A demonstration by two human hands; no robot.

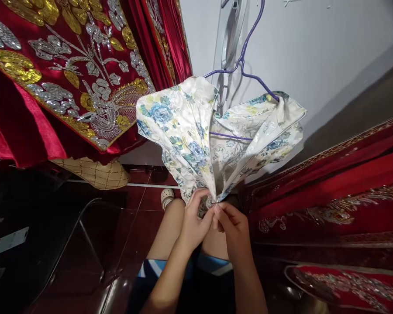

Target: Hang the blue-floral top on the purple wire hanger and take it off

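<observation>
A sleeveless white dress point(186, 131) with blue and yellow flowers hangs on a purple hanger point(242, 65), its front parted in a V down to my fingers. My left hand point(198, 213) is closed on the gathered cloth at the bottom of that opening. Pinched close beside it, my right hand point(231, 220) holds the other edge at the same spot, where a small fastening, perhaps a zipper end, shows between the fingertips. The fingers partly cover it, so its exact kind is unclear. Below the hands, the lower part of the dress is mostly hidden.
Red garments with gold and silver sequins point(94, 83) hang at the left, and more red embroidered cloth point(330, 209) is at the right. A white wall point(314, 43) stands behind the hanger. A black chair or table point(29, 244) with metal legs is at lower left.
</observation>
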